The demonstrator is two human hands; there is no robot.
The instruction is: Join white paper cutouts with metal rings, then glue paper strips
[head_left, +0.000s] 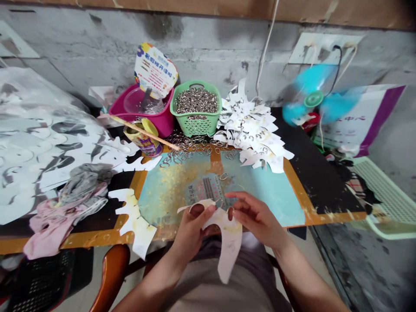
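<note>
Lower centre: left hand (191, 225) and right hand (256, 216) both pinch a white cutout (229, 247), a ring (219, 203) at its top edge, seemingly being fitted; threading it calls for a steady, fine grip. Farther up lie loose rings (191, 147), then a basket (196, 123).

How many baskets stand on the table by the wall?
2: the green basket full of metal rings, and the pink basket just left of it. Others may hide behind clutter.
</note>
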